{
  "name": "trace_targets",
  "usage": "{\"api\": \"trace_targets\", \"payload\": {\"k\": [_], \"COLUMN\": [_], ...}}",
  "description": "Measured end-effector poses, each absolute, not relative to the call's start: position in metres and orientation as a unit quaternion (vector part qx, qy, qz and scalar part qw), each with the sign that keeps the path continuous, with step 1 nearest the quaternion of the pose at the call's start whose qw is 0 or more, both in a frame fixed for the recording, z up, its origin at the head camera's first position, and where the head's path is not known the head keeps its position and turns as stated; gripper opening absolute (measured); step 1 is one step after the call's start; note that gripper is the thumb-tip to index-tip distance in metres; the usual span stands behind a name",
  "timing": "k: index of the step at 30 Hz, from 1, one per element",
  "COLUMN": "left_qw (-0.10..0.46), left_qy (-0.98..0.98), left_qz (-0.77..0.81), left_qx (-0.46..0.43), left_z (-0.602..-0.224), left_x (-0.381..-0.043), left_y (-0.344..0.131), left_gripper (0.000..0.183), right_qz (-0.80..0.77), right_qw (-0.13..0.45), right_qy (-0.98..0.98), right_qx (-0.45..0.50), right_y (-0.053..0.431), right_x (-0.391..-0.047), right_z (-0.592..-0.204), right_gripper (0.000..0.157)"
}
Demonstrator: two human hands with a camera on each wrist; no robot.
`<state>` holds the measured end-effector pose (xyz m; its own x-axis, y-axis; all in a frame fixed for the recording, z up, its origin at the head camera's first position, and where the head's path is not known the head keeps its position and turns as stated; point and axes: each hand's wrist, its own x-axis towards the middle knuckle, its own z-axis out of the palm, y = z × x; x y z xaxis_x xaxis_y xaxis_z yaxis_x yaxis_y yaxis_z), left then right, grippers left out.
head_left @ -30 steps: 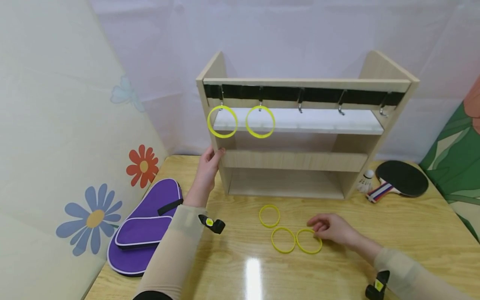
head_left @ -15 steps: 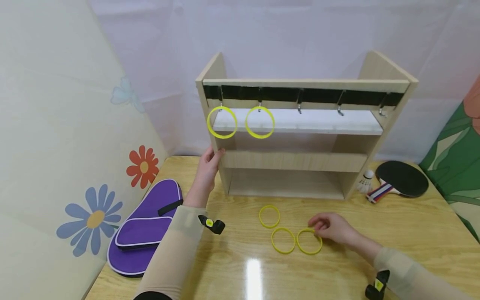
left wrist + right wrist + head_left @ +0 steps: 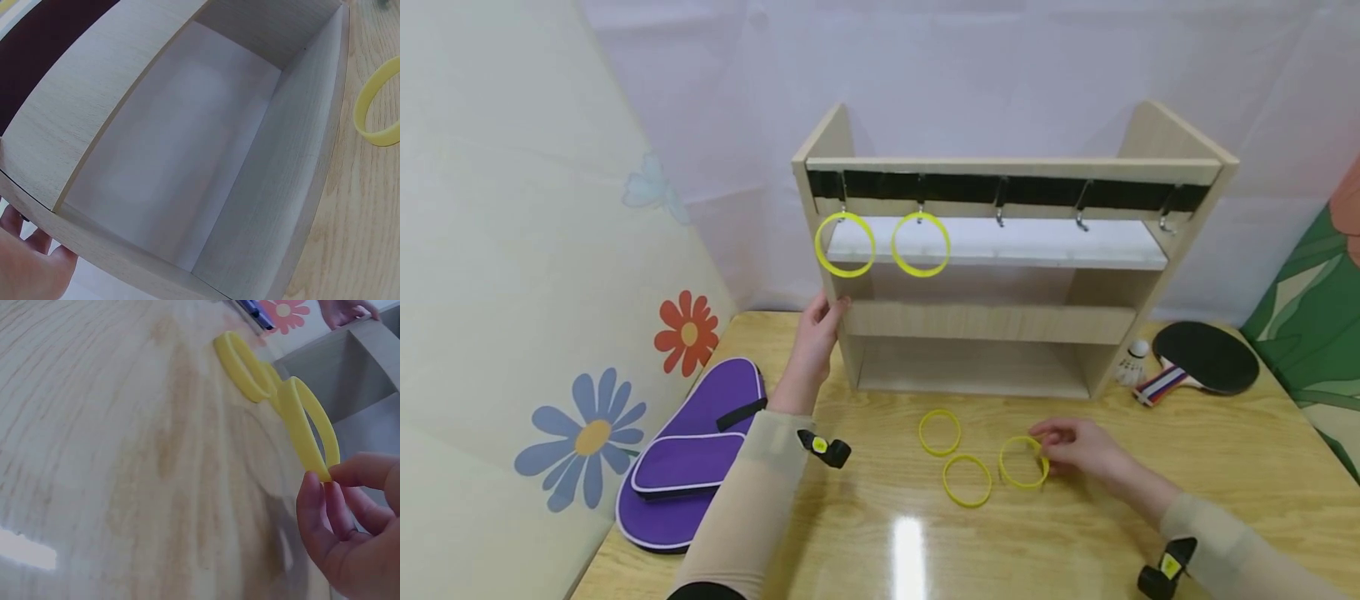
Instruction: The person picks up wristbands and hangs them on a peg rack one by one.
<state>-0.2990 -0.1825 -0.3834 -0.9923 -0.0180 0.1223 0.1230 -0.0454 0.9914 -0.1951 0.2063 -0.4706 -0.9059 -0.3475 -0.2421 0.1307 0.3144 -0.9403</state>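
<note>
My left hand (image 3: 814, 342) grips the left side panel of a small wooden shelf (image 3: 992, 322), thumb at its front edge. In the right wrist view, my right hand (image 3: 359, 519) pinches a yellow wristband (image 3: 299, 428) between thumb and fingers, tilted up off the table. Two more wristbands lie flat on the table to its left, a farther wristband (image 3: 921, 433) and a nearer wristband (image 3: 967, 505). From the shelf's two leftmost hooks hang a left wristband (image 3: 846, 274) and a right wristband (image 3: 921, 274). Three bare hooks, including a middle hook (image 3: 1000, 212), follow to the right.
On the left of the wooden table (image 3: 865, 533) lies a purple racket case (image 3: 688, 462). A table tennis bat (image 3: 1206, 358) and a shuttlecock (image 3: 1132, 362) lie beside the shelf's right side. A pale cloth wall (image 3: 985, 75) stands behind.
My right hand has lifted the rightmost table wristband and moved slightly away from me and to the right, apart from the band it lay against. My left hand stays on the shelf.
</note>
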Motion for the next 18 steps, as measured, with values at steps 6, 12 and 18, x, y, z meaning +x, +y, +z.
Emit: {"api": "trace_targets", "payload": {"k": [6, 12, 18], "left_qw": [0.049, 0.049, 0.047], "left_qy": [-0.688, -0.687, -0.687], "left_qz": [-0.723, -0.724, -0.724], "left_qx": [-0.043, -0.043, -0.047], "left_z": [-0.386, -0.386, -0.385], "left_x": [-0.3, -0.299, -0.299], "left_y": [-0.184, -0.184, -0.183], "left_gripper": [0.05, 0.05, 0.051], "right_qz": [-0.625, -0.662, -0.697], "right_qw": [0.212, 0.216, 0.211], "right_qy": [0.749, 0.715, 0.683], "right_qx": [-0.064, -0.058, -0.06], "right_y": [0.212, 0.217, 0.221], "right_x": [-0.198, -0.199, -0.199], "right_z": [-0.462, -0.453, -0.441], "right_gripper": [0.049, 0.046, 0.033]}}
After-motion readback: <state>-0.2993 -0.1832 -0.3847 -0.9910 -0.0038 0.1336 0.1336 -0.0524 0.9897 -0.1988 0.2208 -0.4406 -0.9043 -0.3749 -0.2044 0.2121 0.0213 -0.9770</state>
